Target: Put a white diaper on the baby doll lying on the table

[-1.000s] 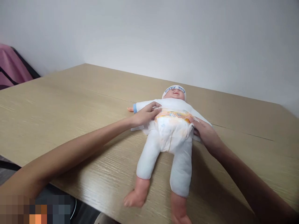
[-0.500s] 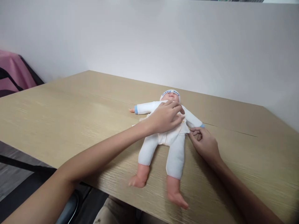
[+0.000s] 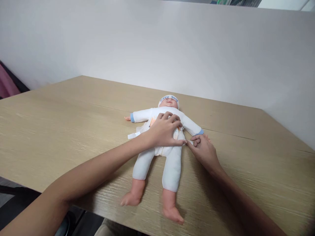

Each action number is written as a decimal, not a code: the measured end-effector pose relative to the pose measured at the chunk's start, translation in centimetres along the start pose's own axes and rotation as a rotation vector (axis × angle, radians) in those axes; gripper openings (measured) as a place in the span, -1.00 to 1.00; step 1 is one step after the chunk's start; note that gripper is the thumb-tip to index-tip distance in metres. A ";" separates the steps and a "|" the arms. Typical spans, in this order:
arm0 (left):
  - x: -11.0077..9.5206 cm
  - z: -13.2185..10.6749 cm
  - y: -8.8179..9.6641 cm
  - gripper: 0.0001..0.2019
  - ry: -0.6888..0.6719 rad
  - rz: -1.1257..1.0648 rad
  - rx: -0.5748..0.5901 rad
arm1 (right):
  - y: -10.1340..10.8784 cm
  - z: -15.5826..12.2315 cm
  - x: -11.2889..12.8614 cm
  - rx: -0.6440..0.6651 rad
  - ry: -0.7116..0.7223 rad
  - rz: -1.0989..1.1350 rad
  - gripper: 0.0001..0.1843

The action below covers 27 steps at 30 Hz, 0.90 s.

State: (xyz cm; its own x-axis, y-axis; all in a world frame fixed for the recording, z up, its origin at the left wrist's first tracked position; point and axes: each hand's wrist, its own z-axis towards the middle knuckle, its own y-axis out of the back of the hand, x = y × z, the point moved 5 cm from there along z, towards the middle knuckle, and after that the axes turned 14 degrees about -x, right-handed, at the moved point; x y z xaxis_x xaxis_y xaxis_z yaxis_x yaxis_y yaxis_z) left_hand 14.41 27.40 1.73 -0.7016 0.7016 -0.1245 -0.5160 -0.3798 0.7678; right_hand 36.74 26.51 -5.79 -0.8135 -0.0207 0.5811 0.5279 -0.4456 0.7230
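Note:
A baby doll (image 3: 171,170) in a white suit with blue cuffs and a lettered white cap lies on its back, feet toward me. Around its hips is a white diaper (image 3: 164,150). My left hand (image 3: 166,129) rests across the diaper's front and the belly, fingers spread, thumb reaching to the diaper's right edge and hiding much of it. Beside that edge, my right hand (image 3: 203,149) pinches a small white diaper tab (image 3: 190,142) between thumb and fingers. Another diaper tab (image 3: 133,135) sticks out loose on the left side.
The doll lies on a wood-grain table (image 3: 73,124) with a thin seam across it. Behind the table stands a pale partition (image 3: 157,49). Pink cloth (image 3: 7,82) shows at the far left, and a dark chair part lies below the front edge.
My view has shifted, so the doll appears further left. My left hand's fingers have spread and its thumb has moved to the diaper's right edge. The right hand keeps pinching there.

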 end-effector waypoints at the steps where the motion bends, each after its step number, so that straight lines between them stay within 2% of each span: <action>1: 0.0 0.0 0.0 -0.34 -0.003 0.008 0.002 | 0.1 0.0 0.1 -0.001 0.014 -0.007 -0.59; 7: -0.1 0.0 -0.1 -0.29 -0.012 0.023 0.020 | -0.1 0.2 -0.4 0.001 -0.006 -0.036 -0.56; 11: 0.0 0.0 -0.1 -0.26 -0.006 0.022 0.020 | -0.5 0.4 -0.2 0.057 0.000 0.090 -0.47; 14: 0.0 0.0 -0.1 -0.25 -0.004 0.023 0.016 | 0.2 0.6 0.3 0.099 0.011 0.207 -0.40; 19: 0.0 0.1 -0.1 -0.23 0.009 0.006 0.025 | 1.1 1.8 2.6 0.172 0.013 0.404 -0.39; 23: -0.1 0.2 0.0 -0.20 0.016 -0.023 0.020 | -0.9 3.2 5.7 0.223 0.039 0.494 -0.48; 27: -0.1 0.2 -0.1 -0.22 0.031 -0.048 0.010 | -3.0 3.4 7.5 0.186 0.051 0.555 -0.47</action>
State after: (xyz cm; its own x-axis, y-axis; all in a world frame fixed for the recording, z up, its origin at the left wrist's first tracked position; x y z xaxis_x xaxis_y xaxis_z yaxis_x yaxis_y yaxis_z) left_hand 14.57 27.50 1.77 -0.6911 0.6999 -0.1804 -0.5447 -0.3404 0.7664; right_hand 29.85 30.78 -2.30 -0.4118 -0.2515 0.8759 0.9082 -0.1918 0.3720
